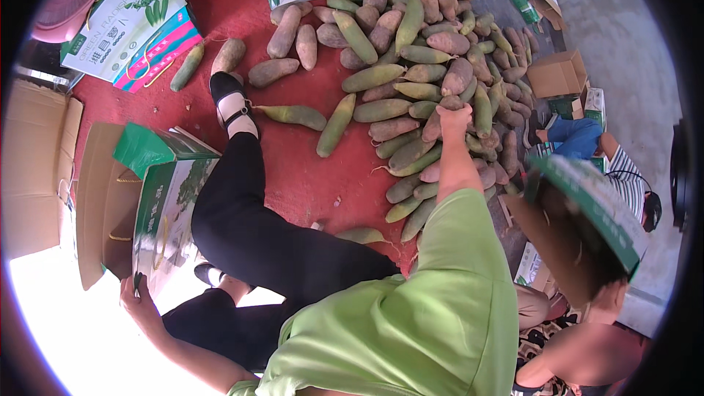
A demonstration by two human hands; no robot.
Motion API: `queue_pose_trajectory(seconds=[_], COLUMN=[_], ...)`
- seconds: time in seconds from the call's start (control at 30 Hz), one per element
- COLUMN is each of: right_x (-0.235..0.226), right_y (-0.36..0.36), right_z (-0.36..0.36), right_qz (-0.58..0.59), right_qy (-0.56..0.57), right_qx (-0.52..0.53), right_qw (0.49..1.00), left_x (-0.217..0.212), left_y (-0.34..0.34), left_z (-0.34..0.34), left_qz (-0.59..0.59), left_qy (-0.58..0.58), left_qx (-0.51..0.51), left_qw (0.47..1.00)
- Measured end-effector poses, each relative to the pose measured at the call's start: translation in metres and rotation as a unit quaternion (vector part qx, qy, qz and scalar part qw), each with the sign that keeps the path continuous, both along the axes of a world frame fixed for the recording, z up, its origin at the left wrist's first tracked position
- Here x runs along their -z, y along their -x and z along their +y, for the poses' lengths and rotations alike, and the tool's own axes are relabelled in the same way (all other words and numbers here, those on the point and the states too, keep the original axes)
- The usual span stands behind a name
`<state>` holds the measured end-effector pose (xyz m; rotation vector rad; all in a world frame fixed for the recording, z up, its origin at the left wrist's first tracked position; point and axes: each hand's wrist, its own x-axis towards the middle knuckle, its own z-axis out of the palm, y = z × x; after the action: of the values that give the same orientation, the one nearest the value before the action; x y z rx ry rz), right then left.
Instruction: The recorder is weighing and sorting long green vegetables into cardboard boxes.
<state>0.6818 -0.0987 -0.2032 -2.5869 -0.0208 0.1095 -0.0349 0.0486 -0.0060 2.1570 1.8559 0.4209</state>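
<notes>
Red is the mat (293,183), and on it a big heap of green and brownish radishes (409,26) lies around one o'clock. At two o'clock, the person's right hand (456,116) is closed around a brownish radish (452,102) in this heap. At eight o'clock, the left hand (141,302) touches the lower edge of an open box (167,202); whether it grips, one cannot tell. At four o'clock, another person's hand (607,302) supports a tilted box (605,209).

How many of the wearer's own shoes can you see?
2: one black shoe against the red mat, by a purplish radish; the other lower, beside the green-and-white box.
</notes>
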Motion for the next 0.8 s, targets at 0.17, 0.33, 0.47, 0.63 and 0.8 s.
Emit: queue_pose_trajectory(seconds=[0.17, 0.33, 0.47, 0.63, 0.8], right_x=[-0.012, 0.005, -0.005, -0.05, -0.179], right_y=[0.039, 0.106, 0.178, 0.241, 0.292], right_z=[0.022, 0.029, 0.071, 0.141, 0.19], right_qz=[-0.055, -0.103, -0.077, 0.072, 0.161], right_qy=[0.099, 0.124, -0.076, -0.29, -0.489], right_qx=[-0.032, -0.326, -0.454, -0.507, -0.579], right_qw=[0.993, 0.932, 0.885, 0.808, 0.632], left_x=[0.001, -0.002, -0.004, -0.014, -0.015], left_y=[-0.003, -0.007, -0.014, -0.019, -0.028], left_z=[0.0, 0.001, 0.002, -0.007, -0.01], left_qz=[-0.005, -0.008, -0.007, 0.005, 0.035], left_qy=[-0.016, -0.016, -0.022, 0.001, -0.023], left_qx=[0.004, -0.002, -0.007, -0.042, -0.036], left_qw=[1.0, 1.0, 1.0, 0.999, 0.998])
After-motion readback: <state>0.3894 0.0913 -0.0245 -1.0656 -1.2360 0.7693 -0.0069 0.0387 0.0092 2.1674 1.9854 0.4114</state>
